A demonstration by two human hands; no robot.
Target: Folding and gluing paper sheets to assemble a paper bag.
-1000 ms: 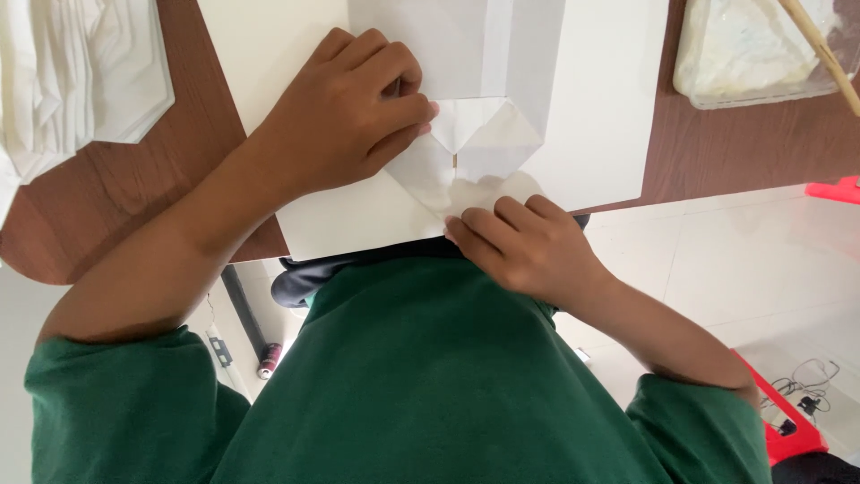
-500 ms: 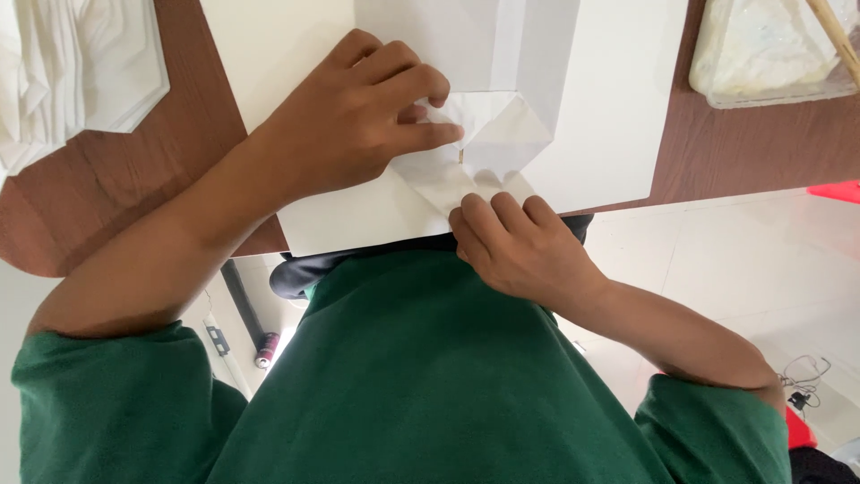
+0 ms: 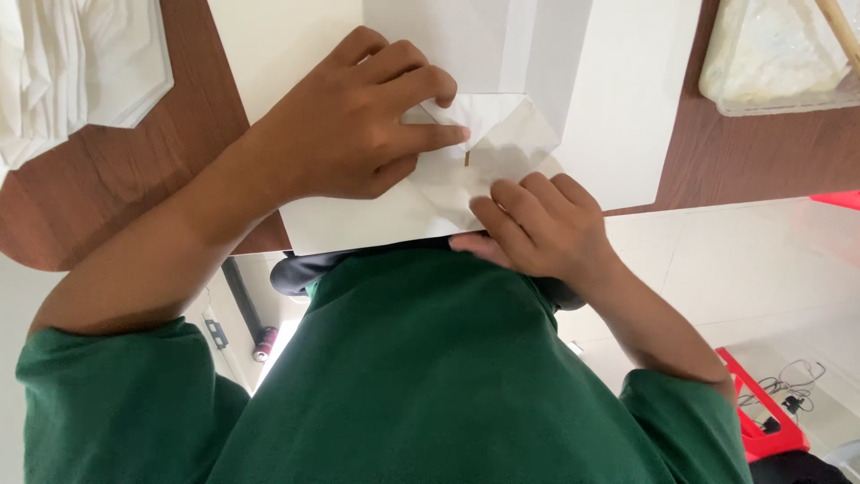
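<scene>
A white paper with several folds lies on a larger white sheet at the near edge of the brown table. My left hand lies on top of the folded part, its index finger stretched right along a crease. My right hand sits at the table's near edge, with its fingertips pressing the paper's lower folded flap. The two hands are close together, a small brown gap in the paper showing between them. My palms hide part of the folds.
A stack of white papers lies at the far left of the table. A clear plastic tub with a wooden stick stands at the far right. Below are my green shirt, pale floor and a red object.
My left index finger has slid right along the crease. My right hand has shifted slightly right and stays pressed on the lower flap.
</scene>
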